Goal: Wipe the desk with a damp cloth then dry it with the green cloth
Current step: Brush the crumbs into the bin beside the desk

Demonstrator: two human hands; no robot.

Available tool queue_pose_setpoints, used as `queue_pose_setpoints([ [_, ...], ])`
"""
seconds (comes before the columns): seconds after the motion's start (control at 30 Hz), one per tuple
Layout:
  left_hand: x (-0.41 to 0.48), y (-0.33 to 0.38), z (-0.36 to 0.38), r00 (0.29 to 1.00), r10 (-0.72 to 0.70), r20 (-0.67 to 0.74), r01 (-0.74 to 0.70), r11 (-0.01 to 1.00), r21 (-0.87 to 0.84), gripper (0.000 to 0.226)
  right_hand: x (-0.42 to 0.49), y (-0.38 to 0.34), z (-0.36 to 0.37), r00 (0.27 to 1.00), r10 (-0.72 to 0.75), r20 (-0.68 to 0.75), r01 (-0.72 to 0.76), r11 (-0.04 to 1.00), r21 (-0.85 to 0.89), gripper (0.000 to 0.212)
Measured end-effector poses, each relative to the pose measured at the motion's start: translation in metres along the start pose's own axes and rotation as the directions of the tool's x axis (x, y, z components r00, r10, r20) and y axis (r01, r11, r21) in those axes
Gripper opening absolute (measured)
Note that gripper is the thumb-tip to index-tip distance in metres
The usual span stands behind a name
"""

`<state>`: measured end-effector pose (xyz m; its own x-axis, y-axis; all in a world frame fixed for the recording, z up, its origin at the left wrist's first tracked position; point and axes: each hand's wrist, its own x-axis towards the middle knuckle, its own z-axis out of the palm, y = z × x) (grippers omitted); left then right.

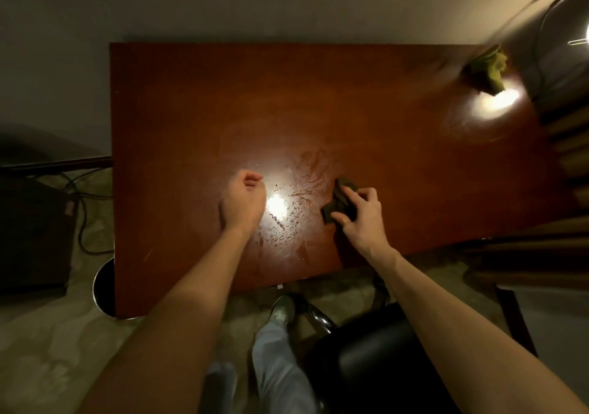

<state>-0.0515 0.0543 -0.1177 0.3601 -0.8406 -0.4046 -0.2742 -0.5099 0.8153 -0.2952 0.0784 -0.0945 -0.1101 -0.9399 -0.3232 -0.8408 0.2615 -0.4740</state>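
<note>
A reddish-brown wooden desk (197, 104) fills the middle of the view. Wet streaks and droplets shine on it between my hands. My right hand (361, 214) grips a dark crumpled damp cloth (341, 200) and holds it down on the desk near the front edge. My left hand (243, 201) hovers or rests to the left of the wet patch, fingers curled into a loose fist with nothing in it. The green cloth (489, 68) lies bunched at the desk's far right corner, well away from both hands.
A black chair (376, 350) stands by my legs at the desk's front right. A round metal bin (103, 289) sits at the front left corner. Cables (83, 203) and a dark box (32, 235) lie on the floor to the left. Wooden furniture stands to the right.
</note>
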Motion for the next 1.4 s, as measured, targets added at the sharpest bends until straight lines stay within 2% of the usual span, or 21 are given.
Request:
queue_pose_setpoints([
  [0.27,0.022,-0.016,-0.048,0.996,-0.081,-0.047,0.075,0.991,-0.109,0.017,-0.004,-0.046,0.035,0.990,-0.117,0.072,0.119,0.993,-0.022,0.066],
  [0.4,0.025,-0.022,-0.059,0.994,-0.105,-0.004,0.104,0.985,-0.141,0.021,-0.007,-0.071,0.059,0.984,-0.179,0.024,0.181,0.976,-0.125,0.054],
  [0.47,0.025,-0.024,-0.065,0.995,-0.089,0.039,0.094,0.986,-0.138,0.021,-0.007,-0.083,0.068,0.974,-0.225,0.009,0.220,0.945,-0.242,0.048],
  [0.6,0.023,-0.026,-0.079,0.992,-0.060,0.110,0.071,0.992,-0.106,0.020,-0.007,-0.103,0.080,0.942,-0.320,0.103,0.330,0.820,-0.469,0.064],
  [0.73,0.022,-0.029,-0.093,0.991,-0.069,0.115,0.072,0.997,-0.026,0.019,-0.024,-0.132,0.106,0.906,-0.392,0.160,0.417,0.761,-0.496,0.064],
  [0.87,0.020,-0.034,-0.122,0.999,0.036,-0.037,-0.024,0.961,0.276,0.018,-0.052,-0.173,0.142,0.847,-0.476,0.236,0.530,0.722,-0.446,0.063],
  [1.0,0.017,-0.061,-0.178,0.964,0.053,-0.261,0.026,0.957,0.291,0.014,-0.088,-0.222,0.177,0.775,-0.537,0.333,0.631,0.687,-0.360,0.066],
  [1.1,0.010,-0.095,-0.223,0.937,-0.028,-0.348,0.115,0.966,0.232,0.013,-0.107,-0.255,0.202,0.737,-0.562,0.376,0.671,0.674,-0.308,0.066],
  [1.17,0.001,-0.125,-0.253,0.921,-0.033,-0.388,0.135,0.962,0.237,0.017,-0.114,-0.275,0.218,0.717,-0.576,0.391,0.689,0.672,-0.273,0.064],
  [1.23,-0.010,-0.157,-0.280,0.917,-0.029,-0.397,0.145,0.953,0.265,0.018,-0.119,-0.293,0.235,0.697,-0.602,0.390,0.704,0.677,-0.213,0.061],
  [1.3,-0.017,-0.187,-0.301,0.928,-0.057,-0.369,0.161,0.953,0.257,0.019,-0.124,-0.312,0.254,0.715,-0.606,0.348,0.669,0.737,-0.091,0.058],
  [1.33,-0.019,-0.200,-0.311,0.936,-0.107,-0.336,0.183,0.962,0.204,0.018,-0.128,-0.324,0.266,0.737,-0.591,0.326,0.629,0.777,-0.014,0.057],
  [1.4,-0.022,-0.221,-0.324,0.938,-0.261,-0.227,0.259,0.965,-0.043,0.020,-0.140,-0.348,0.292,0.783,-0.531,0.323,0.516,0.845,0.138,0.051],
])
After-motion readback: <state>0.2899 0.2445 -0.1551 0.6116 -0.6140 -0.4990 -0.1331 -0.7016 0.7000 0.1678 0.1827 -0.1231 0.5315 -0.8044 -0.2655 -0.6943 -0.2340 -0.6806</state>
